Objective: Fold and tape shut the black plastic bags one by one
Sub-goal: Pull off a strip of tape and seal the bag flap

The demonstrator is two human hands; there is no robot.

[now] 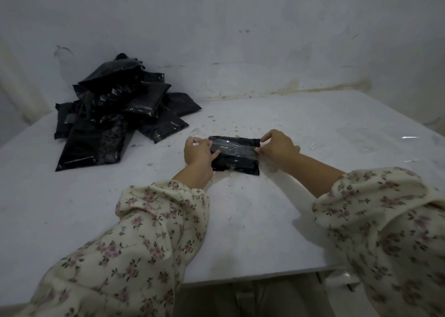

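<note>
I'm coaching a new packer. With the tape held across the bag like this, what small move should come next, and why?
Probably press the clear strip of tape down onto the folded black plastic bag and wrap its ends around the sides. The left hand and right hand each pinch one end, and the strip spans the bag on the white table.

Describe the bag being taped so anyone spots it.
On the white table, a heap of black plastic bags sits far left. Right of it lies one folded black plastic bag, between the left hand and right hand. It alone lies apart, with a clear tape strip pinched across it.
</note>
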